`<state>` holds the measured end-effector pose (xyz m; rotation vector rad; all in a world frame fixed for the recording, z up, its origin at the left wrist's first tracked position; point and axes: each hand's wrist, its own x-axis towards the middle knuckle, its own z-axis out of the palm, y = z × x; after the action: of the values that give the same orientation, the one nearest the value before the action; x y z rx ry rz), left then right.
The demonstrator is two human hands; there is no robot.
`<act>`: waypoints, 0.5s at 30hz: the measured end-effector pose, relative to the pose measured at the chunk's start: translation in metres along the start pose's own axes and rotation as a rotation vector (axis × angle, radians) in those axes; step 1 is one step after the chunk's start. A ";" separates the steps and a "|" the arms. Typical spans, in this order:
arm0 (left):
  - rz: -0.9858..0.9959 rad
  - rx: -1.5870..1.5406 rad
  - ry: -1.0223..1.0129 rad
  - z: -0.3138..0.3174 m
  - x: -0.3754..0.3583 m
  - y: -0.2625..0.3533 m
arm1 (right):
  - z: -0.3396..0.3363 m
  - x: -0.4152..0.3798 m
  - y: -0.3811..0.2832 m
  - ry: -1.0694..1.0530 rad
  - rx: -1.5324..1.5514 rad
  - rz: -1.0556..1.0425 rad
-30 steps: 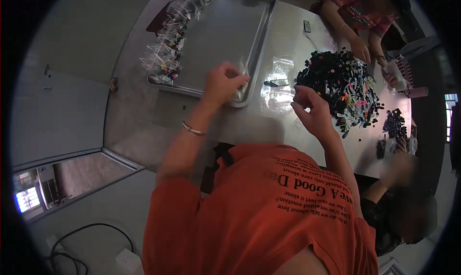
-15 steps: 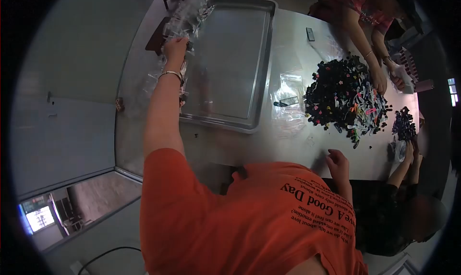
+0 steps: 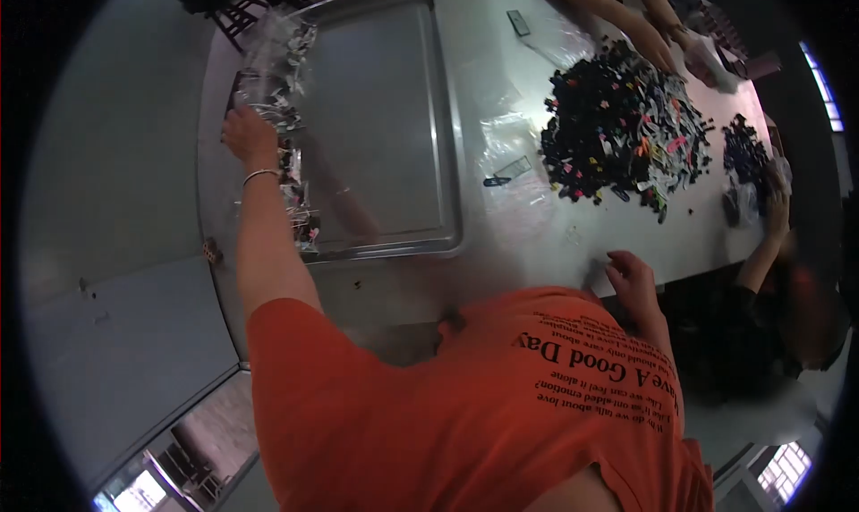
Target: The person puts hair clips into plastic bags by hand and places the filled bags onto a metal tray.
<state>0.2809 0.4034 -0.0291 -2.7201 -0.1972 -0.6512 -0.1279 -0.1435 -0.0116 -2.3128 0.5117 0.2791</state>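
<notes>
My left hand (image 3: 249, 136), with a metal bangle at the wrist, reaches out to a row of small clear filled bags (image 3: 279, 60) lying along the left side of a large metal tray (image 3: 453, 154). Its fingers rest on the bags; whether they grip one is hidden. My right hand (image 3: 632, 278) lies on the near edge of the white table (image 3: 501, 244) with nothing in it. My orange shirt fills the lower part of the view.
A big heap of small black and coloured pieces (image 3: 617, 123) lies right of the tray, with flat clear bags (image 3: 506, 150) between them. A smaller dark heap (image 3: 741, 145) sits further right. Other people's hands (image 3: 651, 51) and an arm (image 3: 771, 221) work at the heaps.
My left hand carried a clear bag from the tray's near corner out to the row of bags. My right hand dropped from the heap to the table's near edge. The view has swung.
</notes>
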 end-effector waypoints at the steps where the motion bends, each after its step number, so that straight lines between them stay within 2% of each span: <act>1: 0.008 0.024 0.042 0.006 -0.003 0.010 | 0.000 0.004 -0.002 0.002 0.050 -0.012; 2: 0.035 -0.005 0.029 -0.003 -0.009 0.026 | -0.001 0.009 -0.002 0.004 0.100 -0.031; 4: 0.147 -0.139 0.205 -0.029 -0.010 0.040 | 0.002 0.022 -0.009 0.003 0.135 -0.097; 5: 0.211 -0.206 0.229 -0.045 -0.018 0.057 | 0.007 0.030 -0.012 0.006 0.142 -0.114; 7: 0.409 -0.557 0.246 -0.063 -0.035 0.096 | 0.019 0.048 -0.026 0.015 0.112 -0.216; 9: 0.530 -0.906 0.042 -0.097 -0.071 0.143 | 0.034 0.069 -0.036 0.016 0.036 -0.339; 10: 0.588 -1.039 0.057 -0.105 -0.094 0.170 | 0.043 0.080 -0.040 0.008 0.000 -0.385; 12: 0.748 -1.112 -0.153 -0.141 -0.129 0.208 | 0.055 0.089 -0.060 0.022 -0.070 -0.391; 15: 0.818 -0.928 -0.154 -0.140 -0.158 0.258 | 0.071 0.102 -0.073 0.009 -0.226 -0.422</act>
<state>0.1364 0.1044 -0.0590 -3.2198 1.4343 -0.2977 -0.0077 -0.0741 -0.0511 -2.5717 -0.0144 0.1255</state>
